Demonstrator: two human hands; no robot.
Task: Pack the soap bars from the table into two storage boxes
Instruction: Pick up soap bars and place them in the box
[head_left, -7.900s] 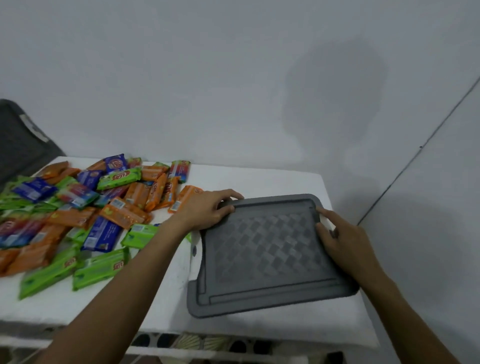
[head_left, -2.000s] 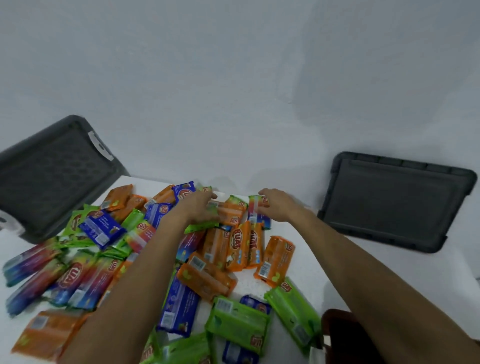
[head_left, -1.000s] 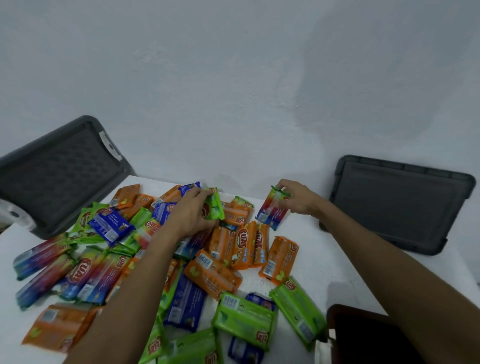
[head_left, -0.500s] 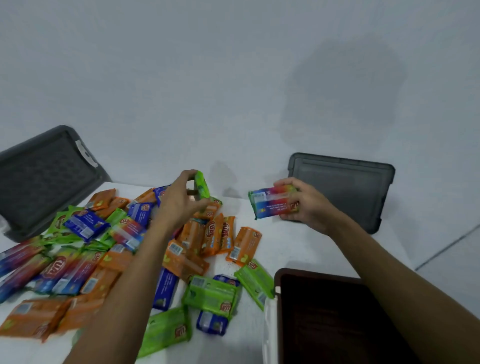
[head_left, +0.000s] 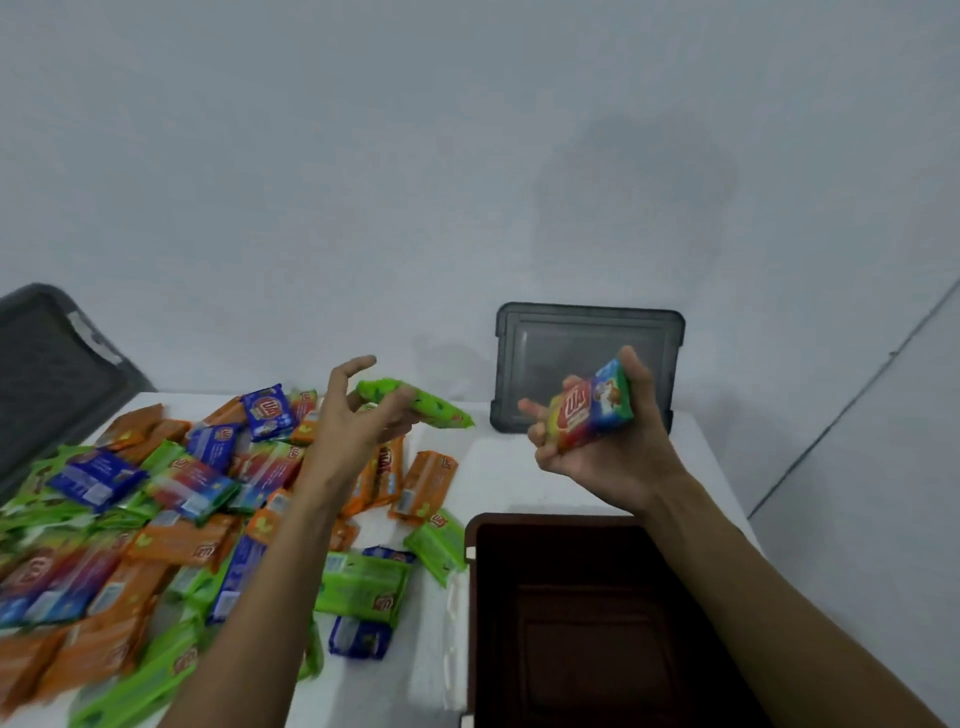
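Observation:
Several wrapped soap bars (head_left: 171, 499) in orange, green, blue and rainbow wrappers lie heaped on the left half of the white table (head_left: 498, 478). My left hand (head_left: 348, 426) is raised above the heap and pinches a green soap bar (head_left: 431, 410) loosely, fingers partly spread. My right hand (head_left: 608, 447) grips a rainbow-wrapped soap bar (head_left: 592, 410), held up just beyond the far rim of an open dark storage box (head_left: 519, 522) at the bottom right. The box's inside looks dark, with no bars visible in it.
A grey lid (head_left: 587, 332) leans against the wall behind the box. Another grey lid (head_left: 47, 364) leans at the far left. The table's right edge (head_left: 727, 478) drops off next to my right forearm. A white wall stands close behind.
Both hands lifted a bar each from the heap and swung right toward the box. The view dropped, showing more of the open box. The right hand's bar has turned upright.

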